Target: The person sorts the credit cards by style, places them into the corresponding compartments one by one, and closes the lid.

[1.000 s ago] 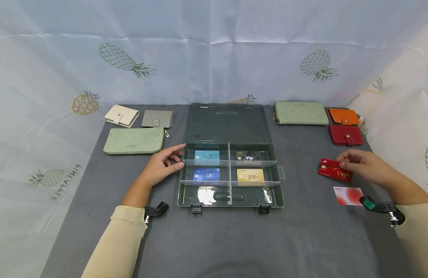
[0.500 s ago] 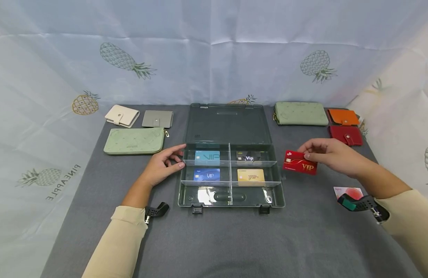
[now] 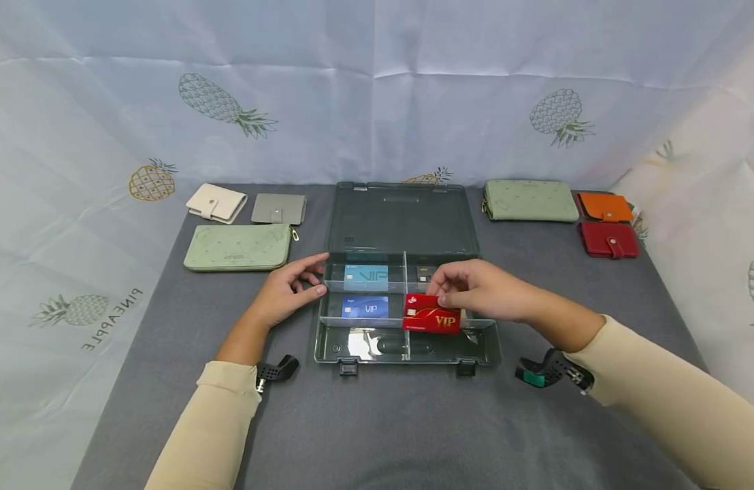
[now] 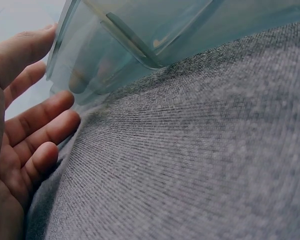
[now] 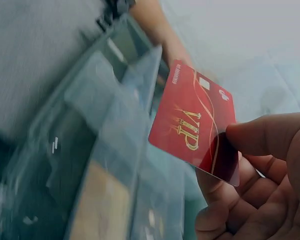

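Note:
My right hand (image 3: 484, 289) pinches a red VIP card (image 3: 429, 318) by its upper right edge, thumb on the printed face. The card hangs tilted over the right half of a dark see-through divided box (image 3: 335, 338), which lies with its lid (image 3: 401, 218) swung back. In the box's left column are a light blue VIP card (image 3: 366, 278) and a deeper blue VIP card (image 3: 365, 308). A black card (image 3: 423, 273) and a gold card (image 5: 100, 200) lie in the right column, partly hidden. My left hand (image 3: 285, 289) rests its extended fingertips at the box's left side.
Back left are a cream wallet (image 3: 216, 203), a grey wallet (image 3: 279, 208) and a long green wallet (image 3: 237, 248). Another green wallet (image 3: 531, 200), an orange wallet (image 3: 605, 205) and a red wallet (image 3: 610, 239) lie back right. A pineapple-print curtain (image 3: 377, 122) hangs behind.
My right hand has carried the red card left from the right side of the table to over the box. The right arm now covers the pink-and-white card's spot. The left hand stays put.

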Demonstrator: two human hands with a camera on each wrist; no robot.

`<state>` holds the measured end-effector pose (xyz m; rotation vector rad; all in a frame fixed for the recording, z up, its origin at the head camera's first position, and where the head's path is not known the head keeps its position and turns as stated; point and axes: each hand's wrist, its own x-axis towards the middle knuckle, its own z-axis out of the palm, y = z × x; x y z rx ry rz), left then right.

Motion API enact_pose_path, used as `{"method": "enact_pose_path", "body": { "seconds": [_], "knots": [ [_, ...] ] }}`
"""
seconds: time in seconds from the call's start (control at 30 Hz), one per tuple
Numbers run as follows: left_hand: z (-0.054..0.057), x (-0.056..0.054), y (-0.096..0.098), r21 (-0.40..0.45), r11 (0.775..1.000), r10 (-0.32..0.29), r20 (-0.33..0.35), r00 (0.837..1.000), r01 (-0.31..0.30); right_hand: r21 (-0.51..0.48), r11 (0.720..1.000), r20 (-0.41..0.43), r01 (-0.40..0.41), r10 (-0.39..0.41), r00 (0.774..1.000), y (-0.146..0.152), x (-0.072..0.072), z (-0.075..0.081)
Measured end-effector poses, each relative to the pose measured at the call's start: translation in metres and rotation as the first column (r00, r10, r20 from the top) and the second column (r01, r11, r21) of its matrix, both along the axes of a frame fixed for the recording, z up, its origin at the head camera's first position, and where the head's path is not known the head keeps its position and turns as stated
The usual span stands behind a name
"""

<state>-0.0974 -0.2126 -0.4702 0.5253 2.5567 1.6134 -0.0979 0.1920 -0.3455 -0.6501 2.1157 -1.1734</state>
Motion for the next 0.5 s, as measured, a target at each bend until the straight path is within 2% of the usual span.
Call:
{"method": "enact_pose_path", "body": {
  "seconds": [0.13, 0.3, 0.5],
  "knots": [
    [0.001, 0.000, 0.000, -0.003, 1.000, 0.007, 0.000, 1.000, -0.007, -0.039, 0.999, 0.030, -0.030, 0.031, 0.999, -0.034, 0.005, -0.009],
    [0.002, 0.000, 0.001, -0.012, 1.000, 0.016, -0.003, 1.000, -0.016, -0.052, 0.997, 0.008, -0.062, 0.063, 0.998, -0.063, 0.014, -0.021],
    [0.002, 0.000, 0.002, -0.003, 1.000, 0.013, -0.007, 1.000, -0.013, -0.035, 0.999, -0.131, -0.041, 0.036, 0.991, -0.080, 0.025, -0.032]
  ]
}}
